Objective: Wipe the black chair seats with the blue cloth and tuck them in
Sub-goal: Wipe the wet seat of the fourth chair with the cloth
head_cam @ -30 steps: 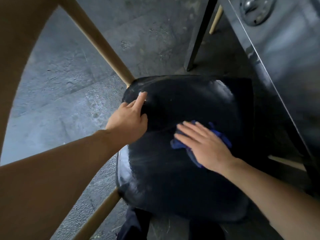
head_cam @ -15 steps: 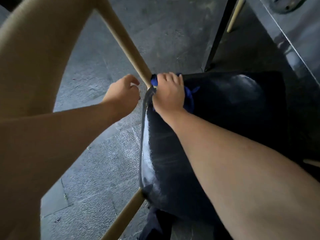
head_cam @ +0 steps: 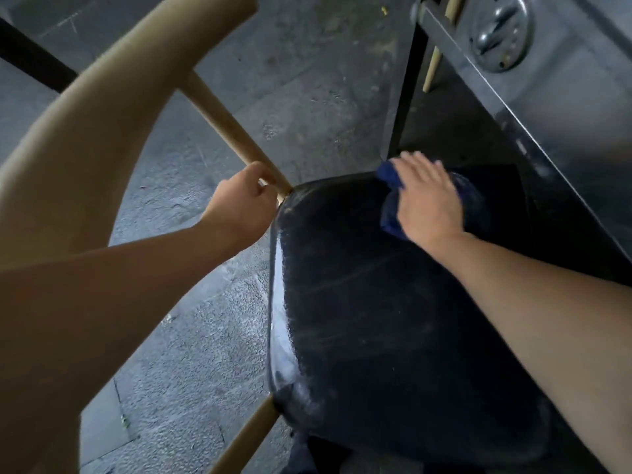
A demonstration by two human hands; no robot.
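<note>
Step in hand: wiping, by my judgement; tucking in not yet begun.

Right hand: fingers straight, palm flat, pressing the cloth onto the seat at its far edge, toward the far right corner. The cloth is bunched, mostly hidden under the palm.

Left hand: fingers curled round the wooden strut where it meets the seat's far left corner, seemingly steadying the chair.

Seat: black, glossy, faint streaks across the middle; near half probably awaits another pass.

Next move calls for: sweeping back toward the near edge, then pushing the chair under the table.

In the way: a black table leg just beyond the seat's far edge; curved backrest overhead left; rough stone floor.
</note>
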